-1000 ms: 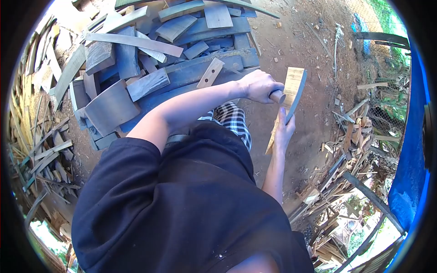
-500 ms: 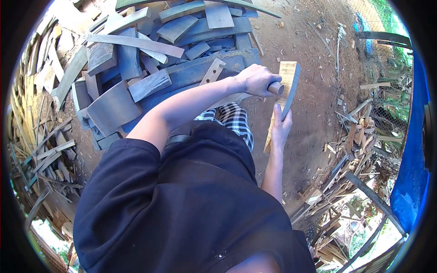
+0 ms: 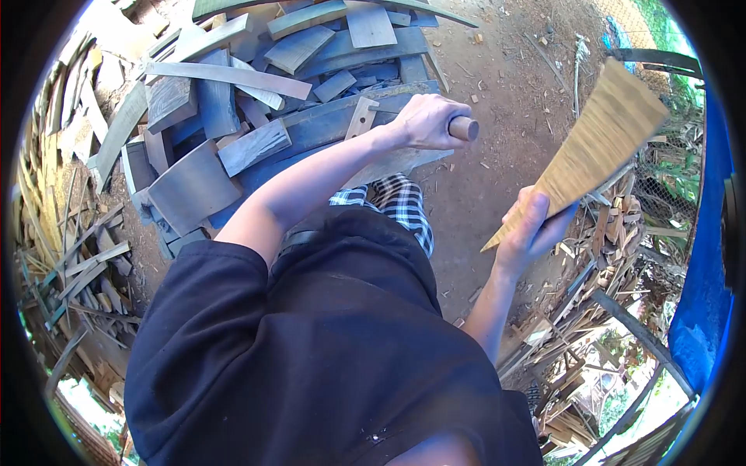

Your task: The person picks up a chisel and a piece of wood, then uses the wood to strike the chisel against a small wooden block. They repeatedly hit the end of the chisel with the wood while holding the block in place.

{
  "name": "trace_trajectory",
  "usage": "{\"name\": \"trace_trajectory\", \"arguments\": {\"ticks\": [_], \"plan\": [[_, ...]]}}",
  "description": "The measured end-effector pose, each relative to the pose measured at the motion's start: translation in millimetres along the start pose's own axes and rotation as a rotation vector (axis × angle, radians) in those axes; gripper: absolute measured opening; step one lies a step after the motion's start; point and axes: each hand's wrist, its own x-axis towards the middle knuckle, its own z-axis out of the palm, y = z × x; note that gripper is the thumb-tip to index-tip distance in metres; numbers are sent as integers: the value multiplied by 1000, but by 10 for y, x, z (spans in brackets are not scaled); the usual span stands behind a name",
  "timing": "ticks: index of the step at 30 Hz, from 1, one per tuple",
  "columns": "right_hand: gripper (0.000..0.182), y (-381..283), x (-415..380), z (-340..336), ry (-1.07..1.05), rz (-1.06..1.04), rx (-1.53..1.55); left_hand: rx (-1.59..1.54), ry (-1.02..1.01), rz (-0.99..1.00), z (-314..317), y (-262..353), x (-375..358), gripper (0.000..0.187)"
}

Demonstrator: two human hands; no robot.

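- The person's right hand [image 3: 531,233] is wrapped around the narrow lower end of a pale yellow, wedge-shaped wooden slab [image 3: 598,144], thumb on its near face and fingers behind.
- That one slab is held in the air at the right of the view, above the bare brown dirt ground [image 3: 497,179]. Its long axis runs diagonally: the pointed tip aims down and left, and the broad end up and right towards the blue barrel [image 3: 711,256]. Its outline is blurred.
- The left hand [image 3: 423,122] is closed in a fist around a round wooden tool handle [image 3: 463,127]; only the butt end of the one handle shows, and whatever lies beyond the fist is hidden.
- The two hands are well apart, and the slab touches neither the handle nor the ground.
- Behind the left arm lies a heap of grey weathered curved planks [image 3: 256,101], too many to count.
- Thin pale offcuts [image 3: 590,311] are piled below the right hand, beside the barrel.
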Motion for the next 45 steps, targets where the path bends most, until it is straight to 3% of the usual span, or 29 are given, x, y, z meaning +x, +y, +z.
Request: {"name": "trace_trajectory", "arguments": {"ticks": [2, 4, 8, 10, 13, 16, 18, 20, 22, 25, 28, 29, 34, 36, 37, 38, 40, 41, 42, 45], "plan": [[41, -53, 2, 59, 24, -96, 54, 12, 64, -45, -34, 3, 9, 33], [41, -74, -23, 134, -122, -84, -89, 5, 127, -36, -57, 1, 11, 33], [39, -61, -136, 201, -320, 129, -51, -49, 244, -22, -100, -60, 21, 31], [40, -99, -129, 184, -332, 125, -68, -56, 252, -32, -134, -65, 12, 31], [42, -159, -39, 190, -139, -43, -32, -72, 227, -32, -184, -57, 1, 31], [41, -101, -60, 305, -81, -11, -59, -83, 204, -30, -174, -37, -20, 32], [38, -59, -11, 437, -120, -140, -186, -81, 212, -29, -155, -35, -22, 33], [36, 24, -3, 474, -398, 189, -197, -126, 253, -4, -146, -38, -20, 35], [35, -62, 17, 411, -412, 195, -202, -100, 267, 4, -138, -53, -31, 37], [37, -235, -14, 407, -174, 39, 56, -77, 235, -32, -172, -79, -90, 36], [39, -87, -60, 535, -229, -114, -176, -117, 270, -13, -172, -81, -43, 34], [40, -90, -81, 565, -452, 200, -185, -130, 269, -29, -146, -123, -36, 33], [43, -170, 10, 473, -386, 42, -157, -143, 366, -14, -174, -109, -44, 29], [42, -225, -24, 503, -103, -139, 49, -130, 296, -71, -200, -95, -73, 29], [41, -223, -36, 552, -79, -212, -15, -182, 325, -71, -198, -85, -61, 31], [41, -147, -43, 564, -71, -218, -20, -233, 357, -70, -203, -78, -43, 32], [39, -15, -67, 620, -447, 93, -204, -193, 342, 10, -157, -168, -37, 34], [37, 6, -48, 585, -465, 152, -160, -166, 344, -5, -118, -204, -28, 35], [37, -35, -28, 576, -478, 146, -152, -138, 347, -29, -137, -180, -49, 37], [39, -218, -54, 464, -222, -4, 10, -139, 338, -41, -166, -125, -93, 35]]}}
